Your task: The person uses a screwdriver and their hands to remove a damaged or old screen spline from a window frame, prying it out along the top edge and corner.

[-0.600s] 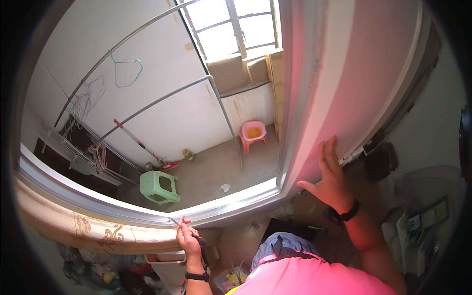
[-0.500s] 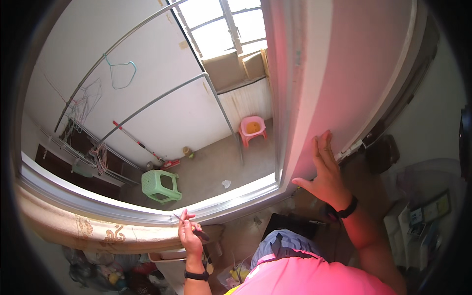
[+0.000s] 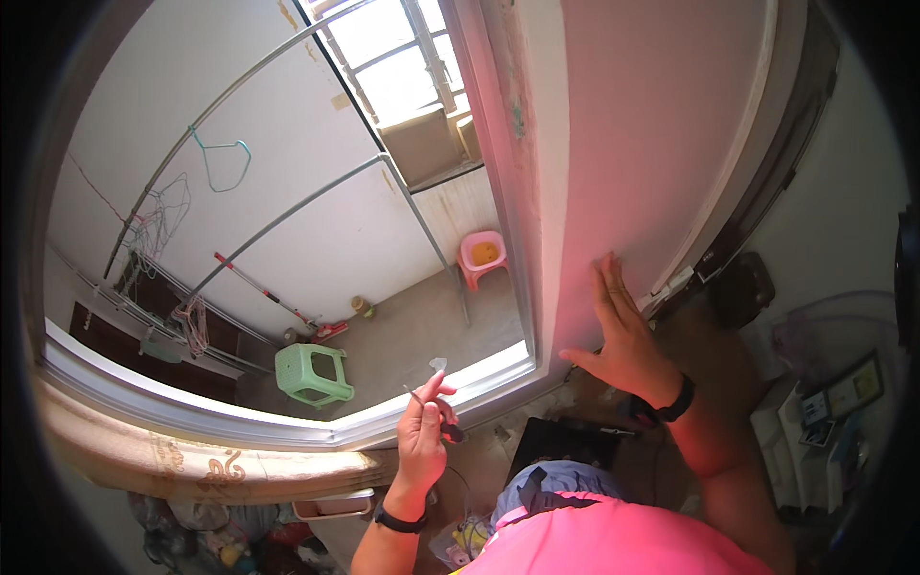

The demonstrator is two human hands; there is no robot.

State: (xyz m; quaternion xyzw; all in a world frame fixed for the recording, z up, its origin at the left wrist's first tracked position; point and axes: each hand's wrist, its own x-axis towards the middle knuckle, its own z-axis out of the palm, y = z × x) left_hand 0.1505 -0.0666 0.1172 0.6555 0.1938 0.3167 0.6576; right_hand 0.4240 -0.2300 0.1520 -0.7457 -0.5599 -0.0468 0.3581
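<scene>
My left hand is closed around a slim tool with a thin metal tip and a dark reddish handle. Most of the tool is hidden by my fingers, so its exact kind does not show. That hand is raised just in front of the silvery window frame, near its lower right corner. My right hand lies flat with fingers stretched against the pinkish-white wall to the right of the opening. It holds nothing.
Beyond the opening stand a green plastic stool, a pink stool and metal rails with a teal hanger. A patterned beige curtain lies along the sill. Below are a black flat object, a tray and piled bags.
My left hand has moved right along the frame and slightly up, still gripping the tool. My right hand stays on the wall, its fingers a little closer together. The view has shifted slightly.
</scene>
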